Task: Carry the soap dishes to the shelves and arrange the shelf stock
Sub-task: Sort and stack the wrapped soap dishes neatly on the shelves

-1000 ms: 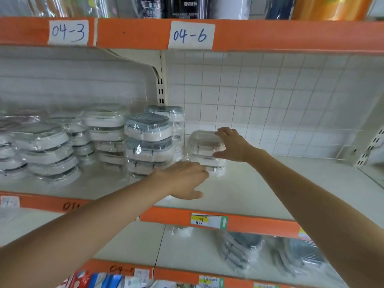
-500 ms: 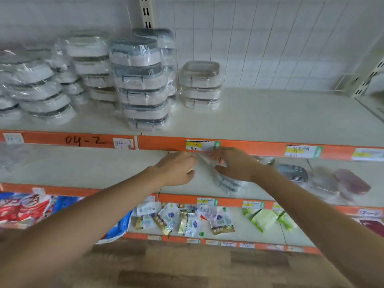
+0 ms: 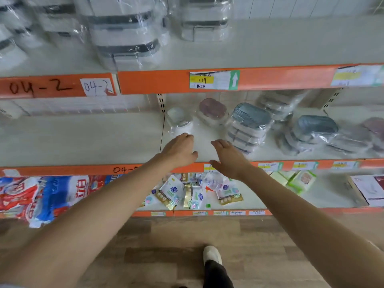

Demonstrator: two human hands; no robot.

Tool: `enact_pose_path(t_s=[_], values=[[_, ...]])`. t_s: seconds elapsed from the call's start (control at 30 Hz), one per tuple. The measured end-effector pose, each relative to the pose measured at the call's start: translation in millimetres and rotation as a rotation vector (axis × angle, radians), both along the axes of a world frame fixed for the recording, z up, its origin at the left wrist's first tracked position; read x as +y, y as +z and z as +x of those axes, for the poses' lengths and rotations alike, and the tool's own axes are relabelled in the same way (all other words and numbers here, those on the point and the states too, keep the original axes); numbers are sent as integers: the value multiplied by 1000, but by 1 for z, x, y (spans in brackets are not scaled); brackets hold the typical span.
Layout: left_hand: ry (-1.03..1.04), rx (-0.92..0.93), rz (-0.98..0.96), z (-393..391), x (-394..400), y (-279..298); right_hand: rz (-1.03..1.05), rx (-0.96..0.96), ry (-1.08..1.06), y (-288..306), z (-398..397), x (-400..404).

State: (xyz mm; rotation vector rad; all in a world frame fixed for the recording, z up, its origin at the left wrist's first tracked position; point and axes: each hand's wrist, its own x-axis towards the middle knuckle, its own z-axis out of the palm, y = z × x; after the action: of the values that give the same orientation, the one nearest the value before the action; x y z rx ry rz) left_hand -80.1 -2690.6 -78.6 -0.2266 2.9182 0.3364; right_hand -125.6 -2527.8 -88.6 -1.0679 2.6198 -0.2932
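Both my hands reach over the middle shelf (image 3: 83,142). My left hand (image 3: 179,150) is relaxed and empty, its fingertips close to a pale green wrapped soap dish (image 3: 177,119). My right hand (image 3: 228,157) is flat and empty, just left of a stack of grey-lidded soap dishes (image 3: 248,126). A maroon-lidded dish (image 3: 212,111) sits behind, between the two hands. On the upper shelf (image 3: 270,48) stand stacks of wrapped white and grey dishes (image 3: 124,34) and a smaller stack (image 3: 204,19).
More wrapped grey dishes (image 3: 311,132) lie to the right on the middle shelf. The bottom shelf holds small sachets (image 3: 187,194) and red and blue bags (image 3: 37,196). Orange shelf edges carry price labels (image 3: 214,80). My shoe (image 3: 212,255) stands on the wood floor.
The view has tilted down. Both hands left the small stack on the upper shelf, dropped past the orange edge and now reach over the middle shelf, empty.
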Motion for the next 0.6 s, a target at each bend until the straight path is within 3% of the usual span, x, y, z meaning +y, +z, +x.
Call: enact_pose_path(t_s=[0.23,0.6], values=[[196,158,-32,-45,-40,-70,-5,214,-35,-45,-49,-36],[288,351,-1,-120,-53,-97,51,486,-164,-14,-104,9]])
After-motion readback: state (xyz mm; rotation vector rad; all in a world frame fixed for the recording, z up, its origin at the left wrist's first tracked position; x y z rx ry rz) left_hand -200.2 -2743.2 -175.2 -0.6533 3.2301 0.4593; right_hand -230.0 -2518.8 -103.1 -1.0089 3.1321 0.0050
